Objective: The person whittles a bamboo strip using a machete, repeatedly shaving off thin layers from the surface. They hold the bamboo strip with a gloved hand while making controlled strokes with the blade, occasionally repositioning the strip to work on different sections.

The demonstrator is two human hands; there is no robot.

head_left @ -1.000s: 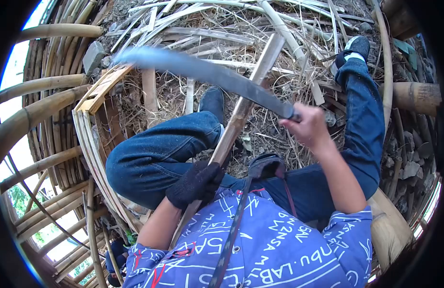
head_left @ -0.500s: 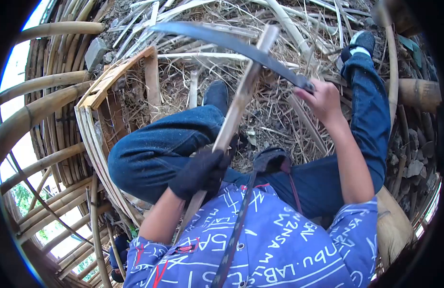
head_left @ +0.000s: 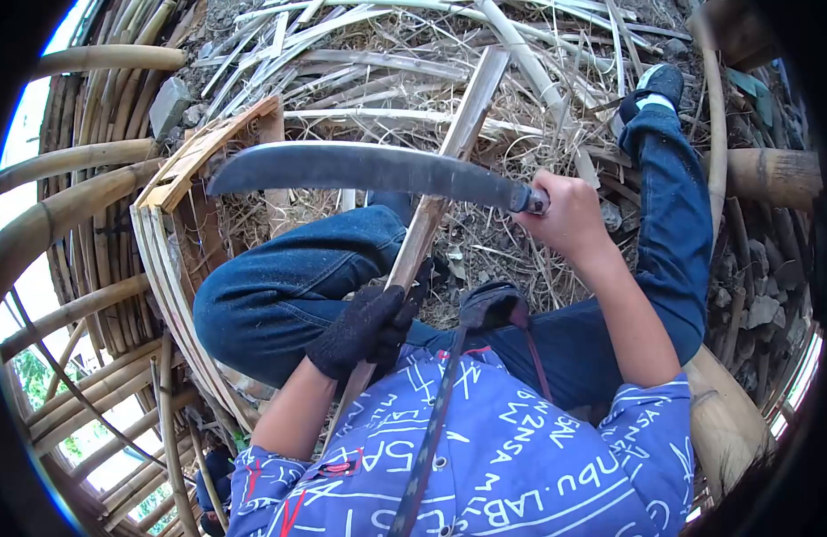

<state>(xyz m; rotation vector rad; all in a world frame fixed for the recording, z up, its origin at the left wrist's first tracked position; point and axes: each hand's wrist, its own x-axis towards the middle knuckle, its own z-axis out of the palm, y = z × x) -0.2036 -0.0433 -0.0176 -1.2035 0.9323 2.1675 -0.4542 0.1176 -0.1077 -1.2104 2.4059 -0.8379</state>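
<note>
My left hand (head_left: 367,329), in a black glove, is wrapped round a long split bamboo strip (head_left: 471,103). The strip slants up and away from my lap, its lower end running under my forearm against my shirt. In my bare right hand (head_left: 567,215), fingers closed on the handle, is a machete (head_left: 342,170) with a broad curved dark blade. The blade lies crosswise over the strip in this view, above my left hand, its tip pointing left.
Split bamboo strips (head_left: 386,63) and dry shavings litter the ground ahead. A wooden frame (head_left: 194,166) stands at left beside bamboo poles (head_left: 91,161). My bent leg (head_left: 297,268) and stretched leg (head_left: 668,206) flank the work. Stones (head_left: 764,311) lie at right.
My right hand has brought the machete down and toward me along the strip, turning the blade flatter and more level. My left hand keeps its hold on the strip.
</note>
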